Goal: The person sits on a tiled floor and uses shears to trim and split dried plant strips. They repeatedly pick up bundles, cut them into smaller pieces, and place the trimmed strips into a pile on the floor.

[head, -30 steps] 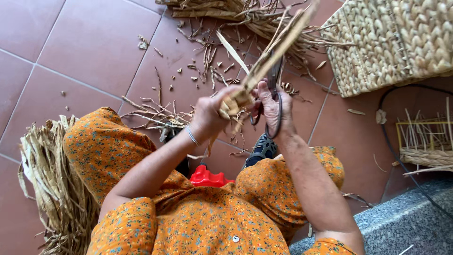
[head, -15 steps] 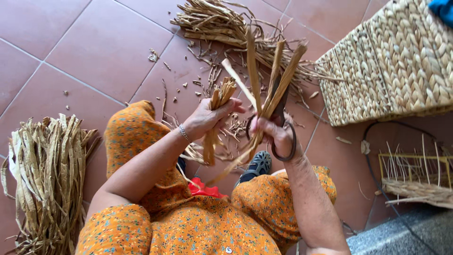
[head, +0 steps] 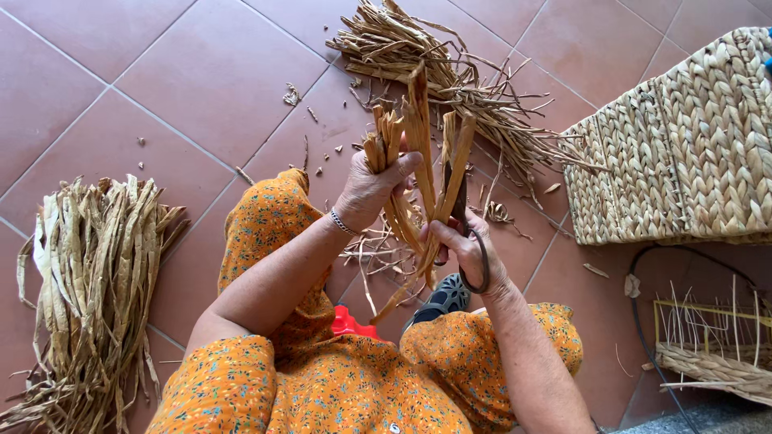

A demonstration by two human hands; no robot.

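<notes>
Head view shows a seated person in orange patterned clothing over a tiled floor (head: 161, 88), both hands raised in front of the knees. The left hand (head: 370, 189) is closed around a bundle of dried leaf strips (head: 384, 145), held upright with the thumb laid across it. The right hand (head: 462, 253) is closed through the loop handles of a pair of scissors (head: 470, 241) and also pinches a few longer strips (head: 450, 173) against the blades; whether the blades are parted cannot be told. Both hands sit close together, the strips crossing between them. Risk, as judged: the scissor tips stand near the left fingers, so a slip could nick them. Brittle strips may split or drop onto the offcuts below, since the right hand carries tool and material at once. A larger heap of strips (head: 88, 281) lies on the floor to the left, another pile (head: 434, 64) ahead, a woven basket (head: 691, 137) to the right.
</notes>
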